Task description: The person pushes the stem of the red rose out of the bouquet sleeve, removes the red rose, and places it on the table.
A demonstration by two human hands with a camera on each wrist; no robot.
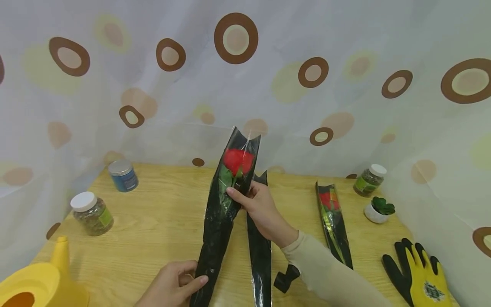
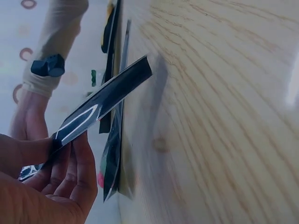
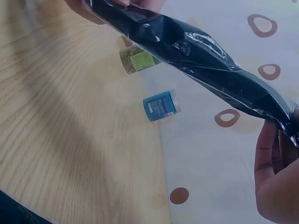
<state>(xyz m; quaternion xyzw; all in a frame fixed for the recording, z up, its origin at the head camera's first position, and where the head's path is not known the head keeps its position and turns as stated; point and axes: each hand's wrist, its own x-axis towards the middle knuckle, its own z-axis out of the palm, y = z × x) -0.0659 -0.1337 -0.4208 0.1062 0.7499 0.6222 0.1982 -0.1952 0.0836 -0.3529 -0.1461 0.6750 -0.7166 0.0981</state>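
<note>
Rose sleeve (image 1: 224,200) up off the bench (image 1: 161,221) near its front edge: left hand (image 1: 174,283) fingers pinch the bottom end, right hand (image 1: 264,211) fingers grip just under the red bloom.

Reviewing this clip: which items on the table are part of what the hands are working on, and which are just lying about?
In hand:
- wrapped rose, gripped by the left hand at its base and the right hand near the bloom

Lying about:
- empty black sleeve
- second wrapped rose
- three jars
- small potted plant
- yellow glove
- yellow watering can
</note>
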